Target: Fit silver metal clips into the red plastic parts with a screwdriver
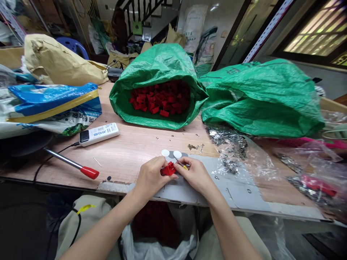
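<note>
My left hand (150, 177) is closed around a small red plastic part (168, 168), held just above the near edge of the wooden table (127, 151). My right hand (195, 174) pinches a thin tool with a yellow tip (182, 165) and touches the same red part from the right. Behind them, an open green sack (158, 68) lies on its side, full of several similar red parts (161, 97). Two white round discs (171, 153) lie on a grey board (230, 187) just beyond my fingers.
A second green sack (262, 97) lies at the right, with clear plastic bags of small metal bits (233, 148) before it. A white remote-like device (99, 134), a red-handled rod (73, 164) and a blue-white bag (48, 104) are left. A bag of red parts (157, 224) sits under the table.
</note>
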`<action>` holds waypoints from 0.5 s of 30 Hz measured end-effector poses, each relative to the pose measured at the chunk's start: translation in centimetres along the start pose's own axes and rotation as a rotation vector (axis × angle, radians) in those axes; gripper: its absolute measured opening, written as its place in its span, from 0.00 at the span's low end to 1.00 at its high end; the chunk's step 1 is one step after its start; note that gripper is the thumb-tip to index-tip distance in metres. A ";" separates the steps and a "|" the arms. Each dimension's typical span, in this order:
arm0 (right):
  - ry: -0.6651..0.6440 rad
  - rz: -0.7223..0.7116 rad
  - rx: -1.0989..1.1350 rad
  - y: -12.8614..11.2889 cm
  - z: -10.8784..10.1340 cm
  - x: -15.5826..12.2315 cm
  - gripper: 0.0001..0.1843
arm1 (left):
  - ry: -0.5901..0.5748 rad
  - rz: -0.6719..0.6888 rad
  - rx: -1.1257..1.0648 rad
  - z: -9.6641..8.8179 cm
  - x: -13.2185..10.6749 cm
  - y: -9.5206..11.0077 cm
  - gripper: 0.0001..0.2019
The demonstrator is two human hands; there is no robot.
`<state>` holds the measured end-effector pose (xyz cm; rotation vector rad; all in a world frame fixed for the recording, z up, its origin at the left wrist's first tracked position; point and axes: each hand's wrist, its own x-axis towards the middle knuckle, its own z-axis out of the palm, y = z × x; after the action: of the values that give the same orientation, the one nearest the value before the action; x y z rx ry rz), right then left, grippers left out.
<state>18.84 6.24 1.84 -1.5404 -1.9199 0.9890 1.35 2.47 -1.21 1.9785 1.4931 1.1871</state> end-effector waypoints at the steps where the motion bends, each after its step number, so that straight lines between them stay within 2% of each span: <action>1: 0.001 0.005 0.005 0.0 0.0 0.0 0.12 | 0.001 0.003 -0.001 0.0 0.0 0.1 0.18; 10: -0.071 -0.053 0.080 0.5 -0.3 0.1 0.10 | 0.001 -0.005 -0.006 0.0 0.0 0.1 0.17; 15: -0.198 -0.044 0.219 0.5 -1.6 -0.3 0.16 | -0.035 -0.038 -0.010 -0.3 0.2 0.5 0.14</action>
<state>20.41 6.39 2.52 -1.3133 -1.8916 1.3272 1.38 2.38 -0.62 1.9455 1.4975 1.1369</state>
